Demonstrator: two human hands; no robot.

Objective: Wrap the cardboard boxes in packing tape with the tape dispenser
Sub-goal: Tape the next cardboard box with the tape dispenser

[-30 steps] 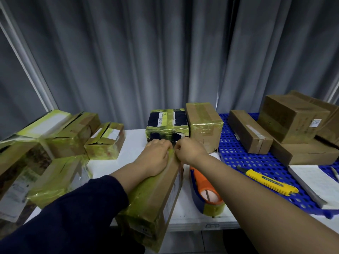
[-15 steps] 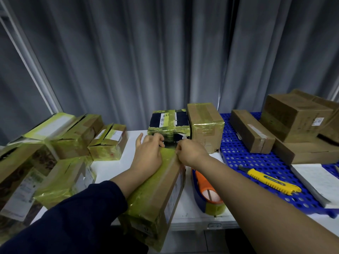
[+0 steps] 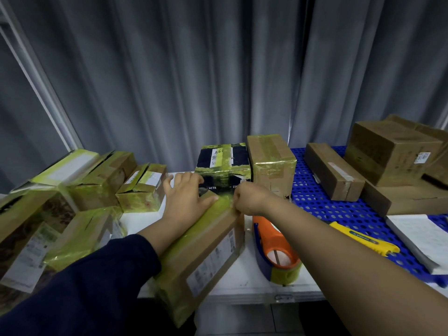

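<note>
Stiff-looking but tape-slick, the long box (image 3: 208,253) is pinned at its 12 o'clock end by the flat, spread left hand (image 3: 186,197) while the curled right hand (image 3: 247,198) seemingly pinches tape (image 3: 224,202).

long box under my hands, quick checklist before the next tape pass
1. Long box steadied, left hand pressing flat on top: ok.
2. Tape end stuck down, right hand pinching it at the far edge: cannot tell.
3. Tape dispenser free, lying beside the box: ok.
4. Box fully on the table, near end overhangs the edge: not ok.
5. Roll left on the dispenser: ok.
</note>
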